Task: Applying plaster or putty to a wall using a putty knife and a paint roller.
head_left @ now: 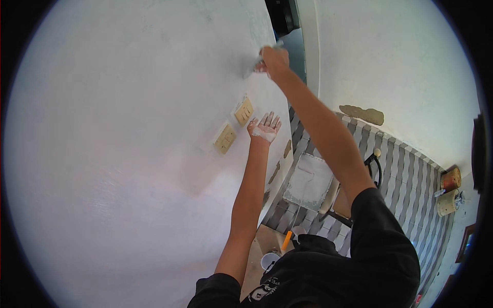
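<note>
My right hand is raised high against the white wall, close to its right edge. Its fingers are closed round a putty knife, whose greyish blade is smeared by motion and meets the wall surface. Lower down, my left hand is held palm up with fingers spread, white paste smeared over palm and fingertips. Nothing is gripped in it. Just left of that hand are two cream switch plates, an upper one and a lower one, set in the wall.
Below, a white-coated board lies beside a chair on the striped tile floor. A white bucket and an orange-handled tool are near my body. Two containers stand far right. Another wall has a patch of peeled plaster.
</note>
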Demonstrator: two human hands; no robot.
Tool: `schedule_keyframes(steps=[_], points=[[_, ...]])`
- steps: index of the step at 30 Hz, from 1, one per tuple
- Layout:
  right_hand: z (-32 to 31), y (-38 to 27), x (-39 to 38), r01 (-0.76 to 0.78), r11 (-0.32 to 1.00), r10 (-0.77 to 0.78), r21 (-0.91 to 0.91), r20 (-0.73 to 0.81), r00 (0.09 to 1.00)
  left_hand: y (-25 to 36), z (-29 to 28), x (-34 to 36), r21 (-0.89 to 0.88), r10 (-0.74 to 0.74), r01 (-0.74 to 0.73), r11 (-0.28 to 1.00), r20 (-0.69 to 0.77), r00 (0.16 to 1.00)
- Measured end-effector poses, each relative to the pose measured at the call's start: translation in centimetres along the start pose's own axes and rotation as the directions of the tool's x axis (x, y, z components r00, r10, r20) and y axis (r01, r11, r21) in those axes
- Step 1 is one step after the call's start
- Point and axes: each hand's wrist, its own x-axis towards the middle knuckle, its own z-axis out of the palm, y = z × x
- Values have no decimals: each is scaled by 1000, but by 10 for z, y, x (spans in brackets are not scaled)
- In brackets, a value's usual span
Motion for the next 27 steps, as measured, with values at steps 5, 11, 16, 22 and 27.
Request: schedule_keyframes(steps=[5, 11, 16, 22, 27], points=[[17, -78, -2, 29, 998, -35, 53, 103, 994, 0, 15, -16, 49, 23, -25, 998, 43, 999], [-1, -97, -1, 56, 936, -166, 347, 296, 941, 4, 12, -17, 35, 20, -21, 999, 28, 999], [-36, -1, 16, -28, 980, 21, 195, 35, 999, 6, 4, -14, 43, 28, -28, 999, 12, 1000], [-9, 3, -8, -55, 995, 58, -87, 25, 998, 8, -5, -13, 15, 13, -13, 1000, -5, 1000], [-22, -23, 12, -80, 980, 60, 184, 109, 992, 6, -6, -15, 18, 0, 0, 1000, 22, 1000]])
